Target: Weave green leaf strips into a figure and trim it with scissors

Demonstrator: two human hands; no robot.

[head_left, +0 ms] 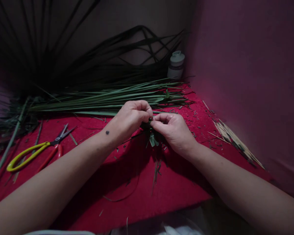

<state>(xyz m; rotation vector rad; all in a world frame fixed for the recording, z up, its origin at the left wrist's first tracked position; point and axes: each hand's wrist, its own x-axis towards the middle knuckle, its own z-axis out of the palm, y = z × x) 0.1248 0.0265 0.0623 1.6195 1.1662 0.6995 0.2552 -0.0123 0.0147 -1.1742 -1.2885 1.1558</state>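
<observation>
at the bottom edge of the frame, blurred pale material (183, 225) shows below the near edge of a red cloth (176, 195). a thin curled strip (120, 199) lies on the cloth at lower centre, and small dark leaf scraps (156, 171) are strewn above it.

at the left of the frame, scissors (56, 141) with one yellow and one red handle lie with their blades apart, beside the left forearm. in the middle of the frame, a small folded green leaf piece (154, 140) hangs between the two hands. the right hand (173, 130) has its thumb and forefinger clamped on the top of it; the left hand (135, 114) has its thumb and fingers together on the same spot, nearly meeting the right fingertips, though its exact grip is partly hidden.

at the right, a bundle of thin pale sticks (231, 138) lies slanting along the cloth's edge. beyond the hands, long green leaves (107, 97) stretch across the cloth. farther back, a white lidded bottle (176, 62) stands at upper right of centre, and dark fronds (47, 55) spread across the upper left.
</observation>
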